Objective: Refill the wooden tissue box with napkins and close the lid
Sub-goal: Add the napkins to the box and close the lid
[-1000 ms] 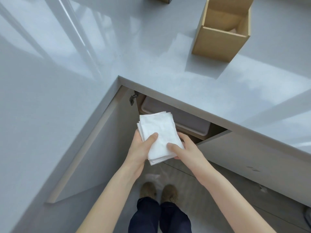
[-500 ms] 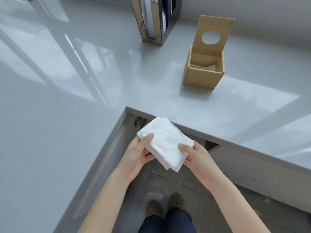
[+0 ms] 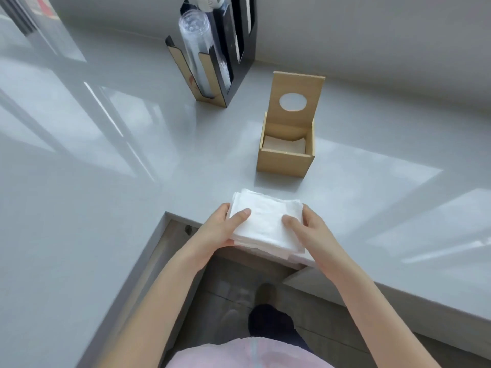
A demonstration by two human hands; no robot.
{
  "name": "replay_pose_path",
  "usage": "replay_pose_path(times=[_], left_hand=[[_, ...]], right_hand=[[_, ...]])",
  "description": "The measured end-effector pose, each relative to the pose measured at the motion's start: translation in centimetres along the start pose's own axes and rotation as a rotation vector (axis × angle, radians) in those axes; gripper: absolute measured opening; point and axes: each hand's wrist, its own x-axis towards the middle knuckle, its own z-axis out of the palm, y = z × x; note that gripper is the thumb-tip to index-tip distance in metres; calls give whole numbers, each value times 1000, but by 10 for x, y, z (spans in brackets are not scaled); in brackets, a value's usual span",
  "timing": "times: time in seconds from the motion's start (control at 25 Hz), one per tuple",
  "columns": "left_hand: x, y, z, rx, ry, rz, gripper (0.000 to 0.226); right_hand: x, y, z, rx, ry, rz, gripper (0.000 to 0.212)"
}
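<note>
Far left: broad grey glossy table [image 3: 79, 181], streaked with window reflections. Further along toward the back, a black and wood cup dispenser [image 3: 212, 62] upright near the wall, a stack of clear plastic cups [image 3: 195, 35] slotted in its front channel.

Near the table's inner corner, left hand [image 3: 218, 229] gripping the left edge of a stack of white napkins [image 3: 265, 221], thumb lying flat on the top sheet, fingers curled underneath. Stack held roughly level over the table's front edge (whether resting on it or just above, hard to tell), its lower sheets fanned slightly out of line toward the near side. On the right edge of the same stack, right hand [image 3: 310, 229] closed in a matching grip, thumb on top, fingers wrapped round the side and below.

Beyond the stack and a little to the right, wooden tissue box [image 3: 285, 158] standing on the table, apart from the hands. Hinged lid [image 3: 295, 99] raised upright at the box's back, round opening [image 3: 293, 102] cut through it. Inside, a low layer of white napkins [image 3: 283, 146] lying well below the rim.

Below the hands, open cabinet space under the table, dark trousers and shoes over the floor, a pale pink garment at the bottom edge.
</note>
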Motion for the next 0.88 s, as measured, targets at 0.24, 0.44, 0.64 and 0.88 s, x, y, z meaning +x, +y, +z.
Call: replay_pose_path(times=[0.24,0.44,0.64,0.88], left_hand=[[49,41,26,20,65,46,23],[75,67,30,-30,88,96,21],[94,86,25,-68,71,93,22],[119,115,17,69,94,113,23]], right_hand=[[45,-23,-31,32,18,-3,24],[74,-45,-55,85,35,-30,36],[96,-63,-62,111,75,-72,38],[116,-78,-65,47,261,-83,36]])
